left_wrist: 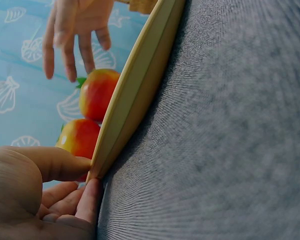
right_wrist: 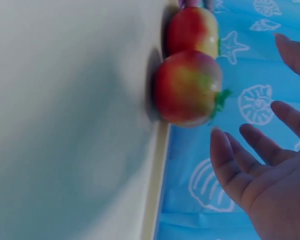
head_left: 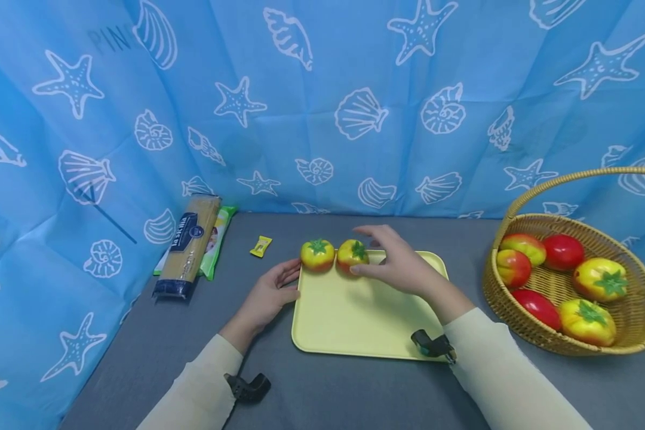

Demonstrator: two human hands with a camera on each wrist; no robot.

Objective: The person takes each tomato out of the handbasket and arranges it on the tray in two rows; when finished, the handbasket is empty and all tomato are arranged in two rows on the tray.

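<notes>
A pale yellow tray (head_left: 349, 316) lies on the grey table. Two yellow-and-red persimmon-like fruits with green leafy tops sit side by side at its far left corner: a left one (head_left: 317, 260) and a right one (head_left: 350, 254). My left hand (head_left: 263, 298) pinches the tray's left rim between thumb and fingers, as the left wrist view shows. Above the right fruit hovers my right hand (head_left: 395, 263), fingers spread and holding nothing. In the right wrist view a gap shows between its fingertips (right_wrist: 217, 137) and that fruit (right_wrist: 187, 90).
On the right stands a wicker basket (head_left: 494, 298) with a tall handle, holding several red and yellow fruits. At the back left lie a pack of spaghetti (head_left: 193, 239), a green-and-white packet (head_left: 215, 245) and a small yellow wrapper (head_left: 260, 246). A blue curtain (head_left: 312, 107) hangs behind the table.
</notes>
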